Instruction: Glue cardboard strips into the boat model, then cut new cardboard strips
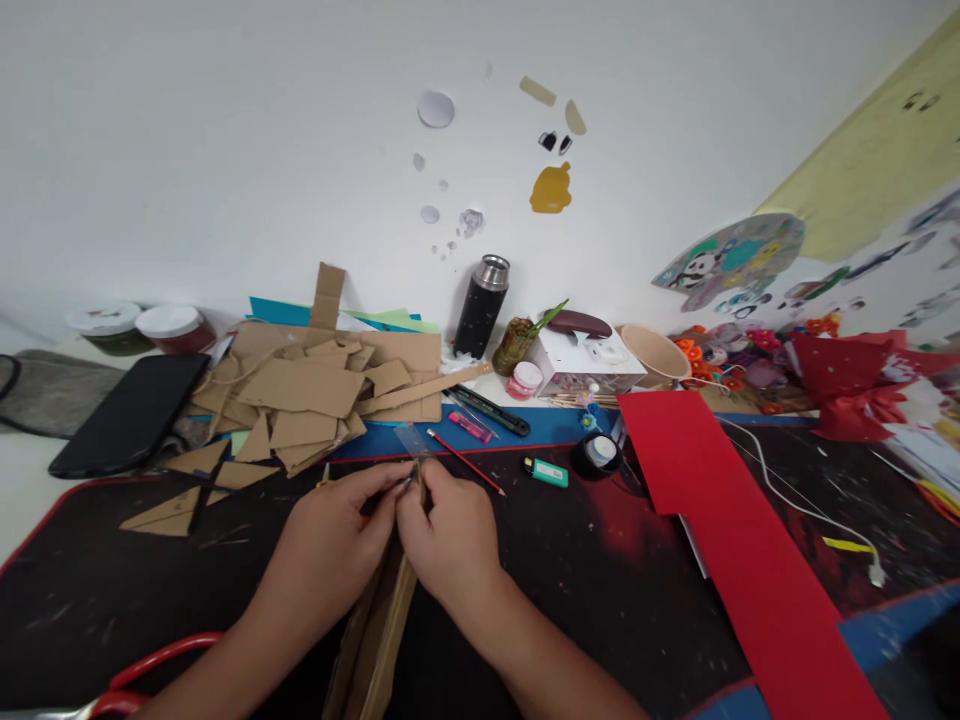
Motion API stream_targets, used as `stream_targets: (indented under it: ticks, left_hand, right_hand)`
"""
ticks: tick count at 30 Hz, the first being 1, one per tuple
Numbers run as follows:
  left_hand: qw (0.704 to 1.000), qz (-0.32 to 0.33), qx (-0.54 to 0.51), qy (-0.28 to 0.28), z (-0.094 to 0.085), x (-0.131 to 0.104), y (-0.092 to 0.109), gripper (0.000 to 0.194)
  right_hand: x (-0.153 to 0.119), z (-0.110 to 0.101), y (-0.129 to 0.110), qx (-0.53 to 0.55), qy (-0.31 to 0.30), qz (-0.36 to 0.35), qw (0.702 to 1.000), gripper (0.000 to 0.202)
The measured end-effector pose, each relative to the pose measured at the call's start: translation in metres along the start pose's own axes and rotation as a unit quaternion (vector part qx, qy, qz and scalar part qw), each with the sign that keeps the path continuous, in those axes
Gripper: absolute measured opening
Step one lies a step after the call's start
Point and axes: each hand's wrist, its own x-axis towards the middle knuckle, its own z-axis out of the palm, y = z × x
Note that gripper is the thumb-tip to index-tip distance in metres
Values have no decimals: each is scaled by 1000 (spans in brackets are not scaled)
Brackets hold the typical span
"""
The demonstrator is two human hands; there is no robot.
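Folded cardboard (pixel 394 625) runs from the near edge of the view up to the hands, over the dark surface (pixel 555 610). The right hand (pixel 454 525) is closed around its far end; the left hand (pixel 337 535) pinches a small dark item (pixel 409 481) against that end (partly hidden by the fingers, so I cannot tell what it is).

Just beyond the folded cardboard's far end are a clear strip (pixel 411 440), a red pencil (pixel 469 463) and a pink item (pixel 470 428), with a dark cutter (pixel 489 410) a little farther. Cardboard scraps (pixel 300 400) are heaped beyond it to the left, a black phone (pixel 131 415) past them. Red-handled scissors (pixel 161 655) lie to its near left, partly covered by the left forearm. Well to its right, a long red sheet (pixel 750 560) covers part of the surface.

A green lighter (pixel 546 471), right of its far end, bears a white label, too small to read. One triangular scrap (pixel 169 512) carries a faint mark, also unreadable.
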Motion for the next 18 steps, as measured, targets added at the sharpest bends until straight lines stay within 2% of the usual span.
stream_targets:
  ticks: [18]
  left_hand:
    - [1000,-7,-2,-1,2,0,-2,42]
  right_hand:
    - [0,4,3,31,19,-7,999,13]
